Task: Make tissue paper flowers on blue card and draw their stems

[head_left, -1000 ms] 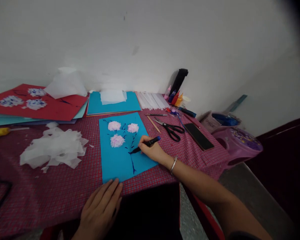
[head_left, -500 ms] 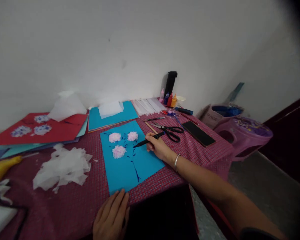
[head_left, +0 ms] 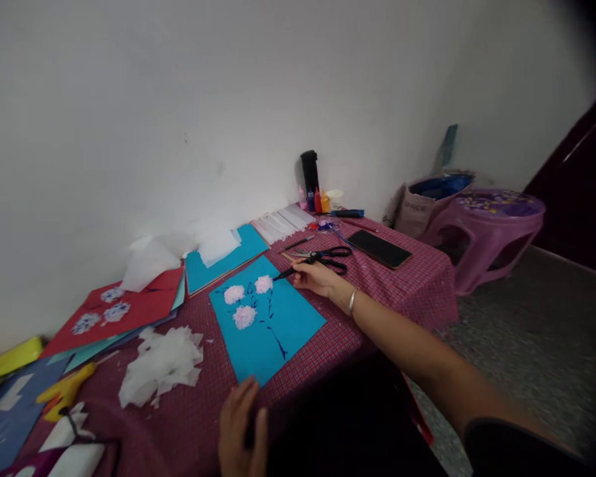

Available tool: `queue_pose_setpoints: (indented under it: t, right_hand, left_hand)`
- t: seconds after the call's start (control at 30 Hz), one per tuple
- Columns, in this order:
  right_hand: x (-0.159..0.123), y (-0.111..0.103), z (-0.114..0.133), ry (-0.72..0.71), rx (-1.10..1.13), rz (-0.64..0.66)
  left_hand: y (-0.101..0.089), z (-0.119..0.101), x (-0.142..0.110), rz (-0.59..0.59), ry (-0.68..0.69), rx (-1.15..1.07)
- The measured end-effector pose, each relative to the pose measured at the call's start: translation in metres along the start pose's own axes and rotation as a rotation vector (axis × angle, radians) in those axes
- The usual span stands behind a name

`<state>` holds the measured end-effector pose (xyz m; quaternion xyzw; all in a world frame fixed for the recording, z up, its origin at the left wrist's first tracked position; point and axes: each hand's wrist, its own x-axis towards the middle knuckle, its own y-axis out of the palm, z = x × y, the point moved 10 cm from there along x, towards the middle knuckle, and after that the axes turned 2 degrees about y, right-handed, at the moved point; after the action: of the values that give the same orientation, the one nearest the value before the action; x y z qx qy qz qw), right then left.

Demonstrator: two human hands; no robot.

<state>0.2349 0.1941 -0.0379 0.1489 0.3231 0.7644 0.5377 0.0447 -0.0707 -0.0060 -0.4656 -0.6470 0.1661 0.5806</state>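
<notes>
A blue sheet [head_left: 258, 354] lies tilted on the cloth-covered table, bearing three pale pink-white fluffy flower heads [head_left: 244, 317] and dark blue stem and leaf strokes. My right hand [head_left: 314, 277] is closed round a slim black marker pen [head_left: 289, 271]. The pen's tip is at the right side of the upper right flower; whether it touches the paper I cannot tell. My left hand [head_left: 242, 427], slightly blurred, has its fingers apart by the sheet's near corner and holds nothing. Just beyond my right hand are black-handled scissors [head_left: 328, 255].
White paper pieces [head_left: 163, 364] are heaped left of the sheet, near a yellow glue gun [head_left: 67, 391]. A red sheet with flowers [head_left: 144, 298] lies behind them. Phone [head_left: 380, 248], paint bottles [head_left: 318, 200] and black flask [head_left: 310, 171] are rightward. A pink stool [head_left: 491, 232] stands beyond.
The view has swung and tilted. My right hand with the pen has moved up the sheet, from below the upper right flower to its side. My left hand's fingers have spread.
</notes>
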Motion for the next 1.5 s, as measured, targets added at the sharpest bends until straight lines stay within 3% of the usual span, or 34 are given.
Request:
queue_pose_setpoints:
  t: [0.07, 0.17, 0.27, 0.4, 0.53, 0.77, 0.9, 1.07, 1.17, 1.4, 1.5]
  right_hand:
    - [0.001, -0.001, -0.004, 0.041, -0.006, 0.017]
    - [0.0, 0.0, -0.008, 0.079, -0.016, 0.047]
    - [-0.002, 0.002, -0.008, 0.066, -0.017, 0.059]
    - [-0.003, 0.002, 0.003, -0.052, 0.008, 0.023]
    - [-0.004, 0.001, 0.014, -0.124, 0.014, -0.012]
    - [-0.014, 0.009, 0.019, -0.088, -0.058, 0.034]
    - [-0.015, 0.008, 0.022, -0.092, -0.083, 0.025]
    - [-0.017, 0.009, 0.024, -0.12, -0.081, 0.013]
    - [-0.029, 0.019, 0.016, -0.136, -0.082, 0.032]
    - [-0.076, 0.069, -0.019, -0.123, -0.188, 0.153]
    - [-0.085, 0.073, -0.035, -0.131, -0.191, 0.126]
  left_hand:
    - [-0.014, 0.04, 0.01, 0.001, -0.326, -0.183]
    - [-0.03, 0.07, 0.039, -0.034, -0.387, -0.208]
    - [-0.019, 0.084, 0.06, 0.04, -0.356, -0.203]
    - [0.015, 0.058, 0.053, 0.214, -0.183, -0.184]
    - [0.032, 0.036, 0.031, 0.258, -0.094, -0.117]
    - [0.018, 0.037, 0.026, 0.114, -0.101, -0.013]
    - [0.002, 0.044, 0.019, -0.014, -0.198, 0.021]
    - [-0.008, 0.06, 0.019, -0.062, -0.357, -0.004]
    - [-0.012, 0.064, 0.023, -0.06, -0.379, -0.093]
    - [-0.005, 0.057, 0.028, 0.033, -0.334, -0.247]
    - [-0.002, 0.053, 0.028, 0.058, -0.307, -0.237]
